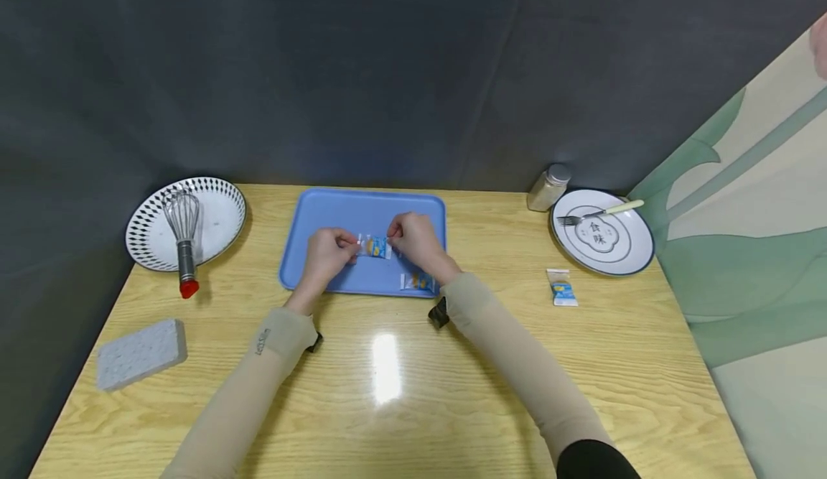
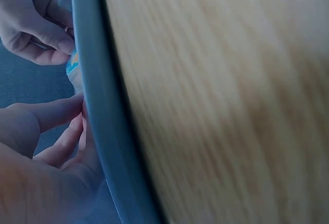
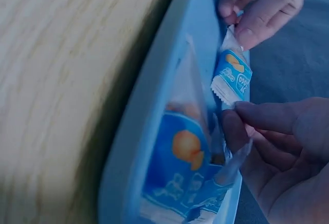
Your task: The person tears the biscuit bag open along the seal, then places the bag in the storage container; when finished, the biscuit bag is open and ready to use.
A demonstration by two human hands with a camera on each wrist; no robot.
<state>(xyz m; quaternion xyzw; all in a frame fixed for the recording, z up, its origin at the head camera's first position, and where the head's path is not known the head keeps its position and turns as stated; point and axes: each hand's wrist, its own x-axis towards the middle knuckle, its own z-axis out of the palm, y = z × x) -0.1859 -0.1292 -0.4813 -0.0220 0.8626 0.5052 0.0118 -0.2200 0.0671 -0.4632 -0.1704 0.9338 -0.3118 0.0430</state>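
While held over the blue tray [image 1: 336, 210], a small blue sachet [image 1: 376, 247] is pinched at its ends by the left hand [image 1: 329, 249] and right hand [image 1: 413, 238]. A second sachet [image 1: 416, 281] is seen on the tray's near edge, and a third sachet [image 1: 561, 287] well to the tray's right.

A staged tabletop set, dressed up like a kitchen.

We're looking at a wooden table [image 1: 452, 393] boxed in by dark fabric backdrop [image 1: 362, 70], and on it a whisk [image 1: 184, 238] on a patterned plate [image 1: 220, 210], a fork [image 1: 597, 213], a shaker [image 1: 548, 187], a sponge [image 1: 141, 353].
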